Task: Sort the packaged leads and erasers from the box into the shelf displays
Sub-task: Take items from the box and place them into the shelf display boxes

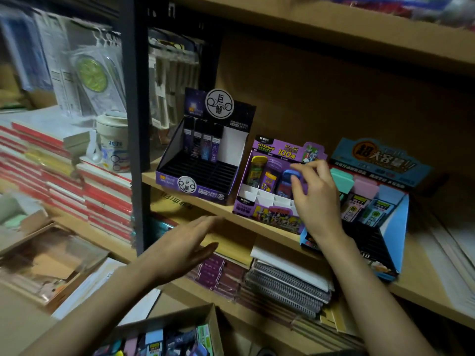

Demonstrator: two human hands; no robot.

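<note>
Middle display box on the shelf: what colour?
Middle display box is purple; head view shows it.

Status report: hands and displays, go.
Left hand open, hovering. Right hand pinching lead pack at purple display. Box holds more packs. Nothing blocking.

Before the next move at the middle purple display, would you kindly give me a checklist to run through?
1. Right hand at the middle purple display: ok.
2. Right hand's grip on the blue-topped pack: cannot tell; the fingers curl beside it.
3. Empty white slots in the display's front rows: ok.
4. Left hand open, holding nothing: ok.
5. Box below holds more packs: ok.
</note>
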